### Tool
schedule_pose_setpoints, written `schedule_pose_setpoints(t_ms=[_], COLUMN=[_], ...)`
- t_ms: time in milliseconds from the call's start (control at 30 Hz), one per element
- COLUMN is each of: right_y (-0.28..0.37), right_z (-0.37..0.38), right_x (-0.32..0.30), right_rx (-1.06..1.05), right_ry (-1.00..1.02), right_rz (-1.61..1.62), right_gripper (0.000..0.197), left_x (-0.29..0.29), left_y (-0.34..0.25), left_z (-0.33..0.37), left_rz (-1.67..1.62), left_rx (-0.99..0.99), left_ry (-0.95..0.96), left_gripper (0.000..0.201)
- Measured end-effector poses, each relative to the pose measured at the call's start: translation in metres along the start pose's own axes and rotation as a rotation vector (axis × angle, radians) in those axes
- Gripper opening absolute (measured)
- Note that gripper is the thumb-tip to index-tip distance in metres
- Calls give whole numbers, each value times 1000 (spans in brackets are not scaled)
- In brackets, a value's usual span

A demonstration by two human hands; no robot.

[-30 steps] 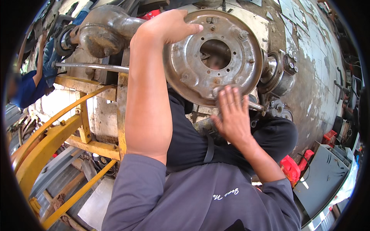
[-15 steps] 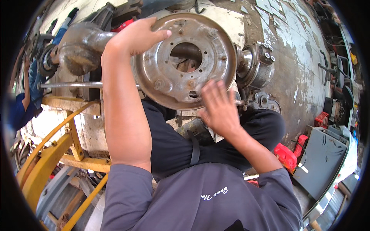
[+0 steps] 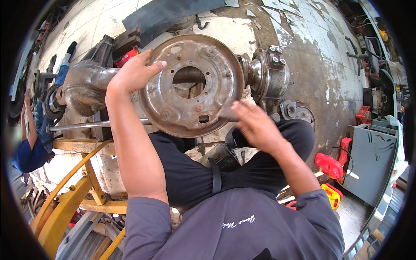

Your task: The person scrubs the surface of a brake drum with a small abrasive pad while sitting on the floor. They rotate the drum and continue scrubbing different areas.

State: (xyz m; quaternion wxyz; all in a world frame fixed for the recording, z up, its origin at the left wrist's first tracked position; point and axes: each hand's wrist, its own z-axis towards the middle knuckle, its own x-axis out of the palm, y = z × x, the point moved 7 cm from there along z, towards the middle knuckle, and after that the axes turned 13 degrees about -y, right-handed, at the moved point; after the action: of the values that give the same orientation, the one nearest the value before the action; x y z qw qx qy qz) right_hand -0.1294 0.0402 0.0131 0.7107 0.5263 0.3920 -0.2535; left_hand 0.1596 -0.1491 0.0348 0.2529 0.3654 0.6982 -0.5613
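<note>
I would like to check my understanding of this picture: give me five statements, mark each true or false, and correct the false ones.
1. The left hand is on the upper left rim of the round brown metal plate. True.
2. This plate has no central opening. False: it has a round hole.
3. The right hand is beside the plate's top edge. False: lower right edge.
4. A yellow metal frame is at left. True.
5. A grey box-shaped cabinet is at right. True.
</note>
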Motion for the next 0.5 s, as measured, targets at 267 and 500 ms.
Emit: schedule_pose_setpoints(t_ms=[267, 500], right_y=[-16, -2], right_z=[9, 5], right_x=[-43, 14], right_rx=[39, -170], right_ry=[-193, 207], right_rz=[-83, -473], right_gripper=[40, 57], left_x=[-1, 0], left_y=[-5, -6], left_z=[1, 0], left_rz=[65, 82], left_rx=[29, 77], left_ry=[47, -2], left_gripper=[88, 91])
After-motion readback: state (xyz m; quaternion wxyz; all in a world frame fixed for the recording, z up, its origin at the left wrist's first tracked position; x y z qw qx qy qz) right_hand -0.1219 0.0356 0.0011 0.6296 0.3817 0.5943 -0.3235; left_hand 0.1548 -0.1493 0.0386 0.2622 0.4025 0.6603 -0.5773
